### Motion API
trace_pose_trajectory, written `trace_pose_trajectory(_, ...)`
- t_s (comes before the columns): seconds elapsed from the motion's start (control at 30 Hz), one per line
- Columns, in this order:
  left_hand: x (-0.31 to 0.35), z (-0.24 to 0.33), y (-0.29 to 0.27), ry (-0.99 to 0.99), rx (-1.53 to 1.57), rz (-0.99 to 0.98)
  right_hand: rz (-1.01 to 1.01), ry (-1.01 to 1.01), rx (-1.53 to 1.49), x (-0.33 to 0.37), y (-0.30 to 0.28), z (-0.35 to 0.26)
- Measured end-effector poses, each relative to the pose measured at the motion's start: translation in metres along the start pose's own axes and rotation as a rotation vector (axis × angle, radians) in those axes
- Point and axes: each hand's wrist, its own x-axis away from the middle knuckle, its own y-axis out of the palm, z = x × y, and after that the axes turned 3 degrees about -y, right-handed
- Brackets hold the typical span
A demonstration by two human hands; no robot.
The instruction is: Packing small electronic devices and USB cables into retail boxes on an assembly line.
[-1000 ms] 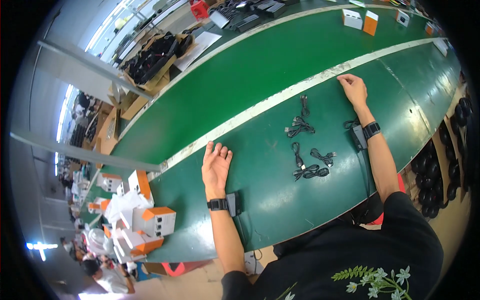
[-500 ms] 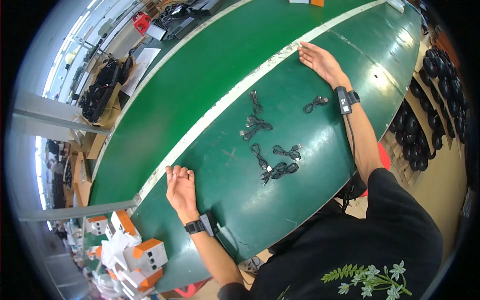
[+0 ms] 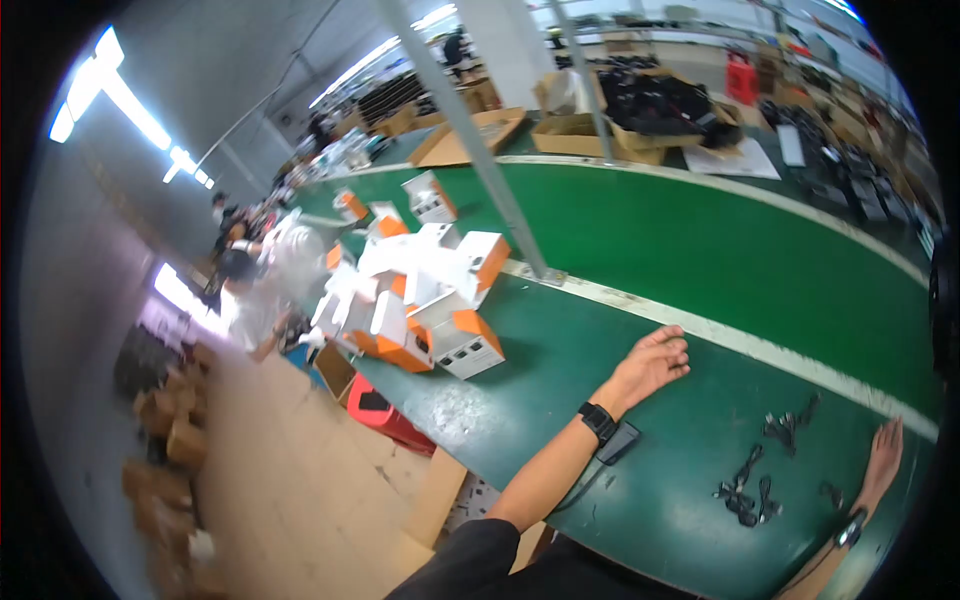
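My left hand (image 3: 652, 368) lies palm up on the green table (image 3: 640, 530), with loosely bent fingers apart and nothing in them. At the right side my right hand (image 3: 884, 458) rests near the pale strip, fingers stretched out and holding nothing. Between the two hands lie several bundled black cables: one group (image 3: 740, 498) nearer me, another group (image 3: 784, 432) farther off, and a single cable (image 3: 832, 494) beside my right wrist. A dark strap with a small black device (image 3: 619, 442) sits at my left wrist.
Left of my left hand stands a pile of white and orange boxes (image 3: 470, 345). A metal post (image 3: 500, 185) rises from the pale strip (image 3: 720, 338). Beyond the green belt (image 3: 690, 240) are cartons of black goods (image 3: 665, 105). A co-worker (image 3: 250, 300) is at the far left.
The view has swung left, bringing the box pile, post and aisle into sight. The cables and both hands now appear farther right. Both hands stay empty.
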Motion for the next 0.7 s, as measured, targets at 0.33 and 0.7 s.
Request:
trace_pose_trajectory(0.33,-0.003,0.003,0.001,0.01,-0.015,-0.018,0.48,-0.095,0.067,0.002,0.059,0.011)
trace_pose_trajectory(0.7,0.0,0.003,0.003,0.003,-0.042,0.01,0.442,-0.072,0.047,-0.006,0.022,0.005)
